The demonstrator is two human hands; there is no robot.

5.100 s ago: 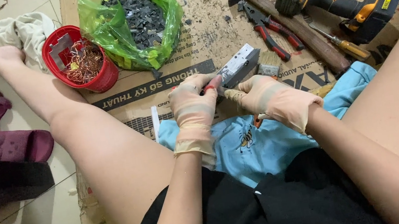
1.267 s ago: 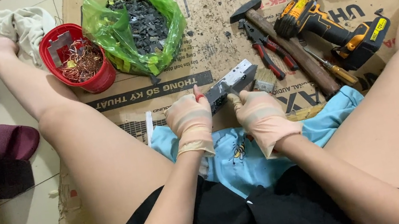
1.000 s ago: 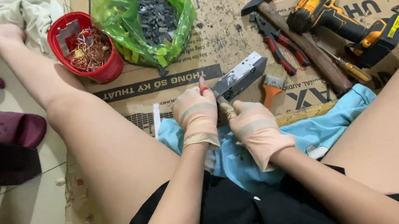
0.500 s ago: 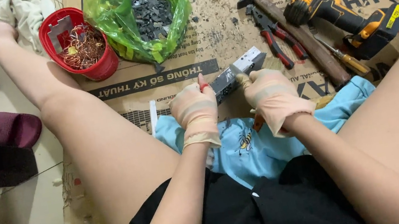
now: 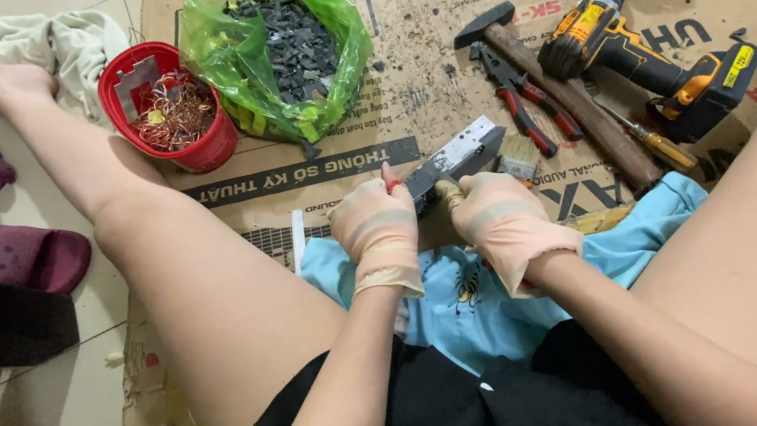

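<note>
- Left gloved hand: grip closed on a red-tipped tool, pressed against the grey rectangular metal component.
- Right gloved hand: grip closed on same component, held above flattened brown cardboard sheet, between the legs.
- Nearby: red plastic tub of copper wire, green plastic bag of dark scraps, yellow-black cordless drill.

You've got both gloved hands, left hand and right hand, clamped on that grey metal block over the cardboard.

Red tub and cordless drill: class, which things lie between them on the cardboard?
Head view: between red tub and cordless drill lie a green bag, pliers and hammer.
</note>
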